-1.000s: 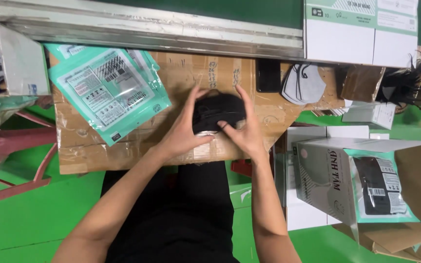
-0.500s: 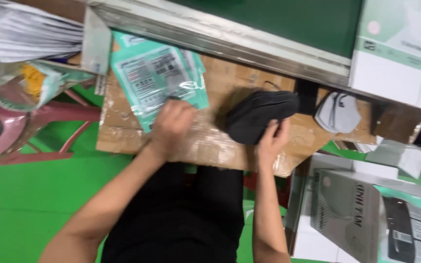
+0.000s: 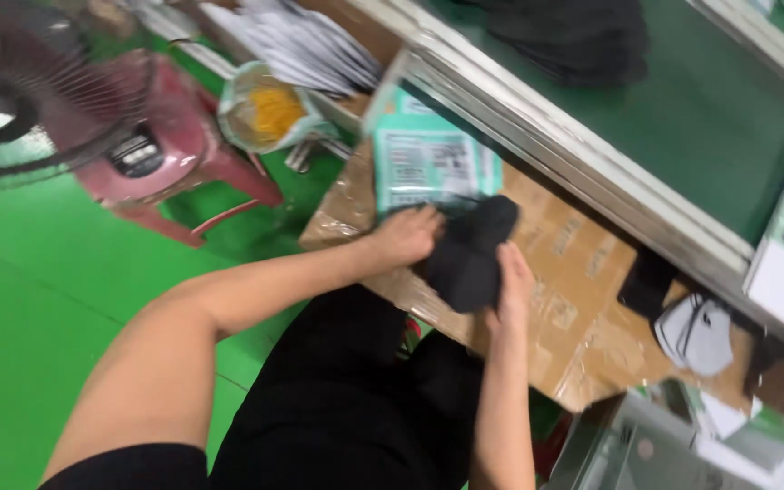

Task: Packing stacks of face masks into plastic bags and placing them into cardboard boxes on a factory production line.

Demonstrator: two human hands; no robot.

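fan (image 3: 11,100): far left, dark wire guard, blurred, standing on the green floor (image 3: 38,299).
stool (image 3: 174,154): dull red plastic, just right of the fan, with a small dark device resting on its seat.
bag of bands (image 3: 265,113): clear bag with a yellow heap inside, sitting by the stool's far edge, likely kept there within arm's reach.
teal pouches (image 3: 433,163): a stack of flat teal mailing pouches with pale labels, lying on the left end of the cardboard board (image 3: 573,299), close to the hands.
left hand (image 3: 406,238): fingers curled and closed over the left edge of the black bundle, at the lower edge of the teal pouches; it seems to pin the cloth down so it keeps its fold.
black bundle (image 3: 466,259): a soft dark folded piece, lying on the board in front of the person's lap, between both hands.
right hand (image 3: 512,286): flat and pressed against the bundle's right side, fingers fairly straight, steadying rather than gripping.
white mask (image 3: 696,331): pale piece with dark straps, further right on the board, well apart from the hands.
conveyor (image 3: 682,118): green belt with a metal rail, running behind the board; dark items lie on it at the top.
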